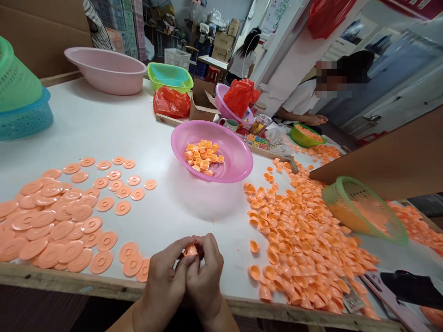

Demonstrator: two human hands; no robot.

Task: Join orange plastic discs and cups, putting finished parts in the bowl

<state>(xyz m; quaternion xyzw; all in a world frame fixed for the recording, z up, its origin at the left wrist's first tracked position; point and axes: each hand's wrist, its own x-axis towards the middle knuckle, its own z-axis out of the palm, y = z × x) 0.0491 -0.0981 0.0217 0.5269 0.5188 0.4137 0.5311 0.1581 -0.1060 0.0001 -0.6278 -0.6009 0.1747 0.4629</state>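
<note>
My left hand [165, 272] and my right hand [206, 273] meet above the front edge of the white table [207, 207]. Between their fingertips they pinch a small orange plastic cup [190, 250], mostly hidden by the fingers. Left of my hands lies a heap of flat orange saucers [51, 221], each with a ring in the middle. To the right spreads a big heap of small orange cups [297, 240]. Straight ahead stands a pink basin [238, 166] with several orange pieces [202, 157] in it, some of them joined as cup and saucer.
A green basket [367, 212] tilts beside the cup heap. Farther back are a pale pink tub [107, 76], a lime basket [169, 78], red bags [172, 102] and a cardboard box [202, 101]. A co-worker [304, 99] sits at the far right behind a green bowl [306, 136].
</note>
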